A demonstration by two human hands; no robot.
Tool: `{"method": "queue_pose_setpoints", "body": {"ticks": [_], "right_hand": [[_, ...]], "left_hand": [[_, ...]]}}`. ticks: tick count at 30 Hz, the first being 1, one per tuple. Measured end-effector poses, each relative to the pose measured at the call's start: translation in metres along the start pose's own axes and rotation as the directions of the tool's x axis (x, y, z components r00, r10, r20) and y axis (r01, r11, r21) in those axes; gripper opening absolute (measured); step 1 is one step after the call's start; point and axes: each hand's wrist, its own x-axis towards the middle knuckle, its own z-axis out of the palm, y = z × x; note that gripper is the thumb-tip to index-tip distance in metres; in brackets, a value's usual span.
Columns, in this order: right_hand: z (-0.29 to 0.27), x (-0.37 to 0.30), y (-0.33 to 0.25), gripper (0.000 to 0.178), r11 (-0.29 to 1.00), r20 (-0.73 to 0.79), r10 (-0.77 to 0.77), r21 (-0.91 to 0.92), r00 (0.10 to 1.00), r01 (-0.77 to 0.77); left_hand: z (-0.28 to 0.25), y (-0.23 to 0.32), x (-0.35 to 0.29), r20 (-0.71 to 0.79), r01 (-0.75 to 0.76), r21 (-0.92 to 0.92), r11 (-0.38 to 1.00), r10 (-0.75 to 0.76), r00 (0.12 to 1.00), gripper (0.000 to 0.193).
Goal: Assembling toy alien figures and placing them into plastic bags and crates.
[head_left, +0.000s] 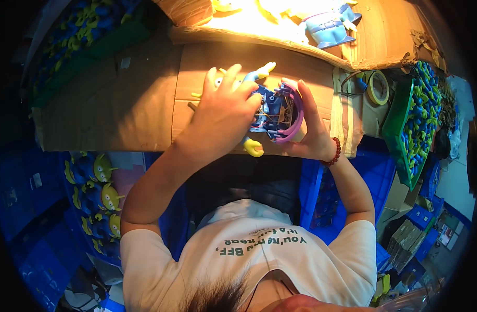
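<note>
Between my hands, above the cardboard work surface, is a blue toy figure (272,106) whose body stands open, with thin wires and inner parts showing. My left hand (223,114) is closed around its left side and covers most of the green head. My right hand (312,125) curls around a purple ring-shaped part (299,112) at the body's right end. One yellow-green toy hand (254,148) sticks out below the body, and an arm (262,72) points up and right. A dark thin tool or rod (192,105) lies partly hidden beside my left hand.
A finished-looking blue figure (327,27) stands on a brightly lit cardboard shelf (259,37). To the right are a tape roll (378,87) and a green bin (397,122) of small blue and yellow-green parts. Several green-headed figures (105,197) sit at lower left; another parts bin (108,47) is upper left.
</note>
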Motion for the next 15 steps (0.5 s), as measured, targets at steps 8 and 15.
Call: {"method": "queue_pose_setpoints", "body": {"ticks": [8,15], "right_hand": [[0.005,-0.006,0.008,0.125,0.995,-0.02,0.057,0.082,0.998,-0.055],[0.008,-0.004,0.011,0.119,0.986,-0.094,0.058,0.164,0.994,-0.042]], "left_hand": [[0.001,0.002,-0.005,0.084,0.07,-0.006,0.998,-0.069,0.994,0.052],[0.011,0.009,0.001,0.067,0.042,0.141,0.989,-0.051,0.996,0.056]]}}
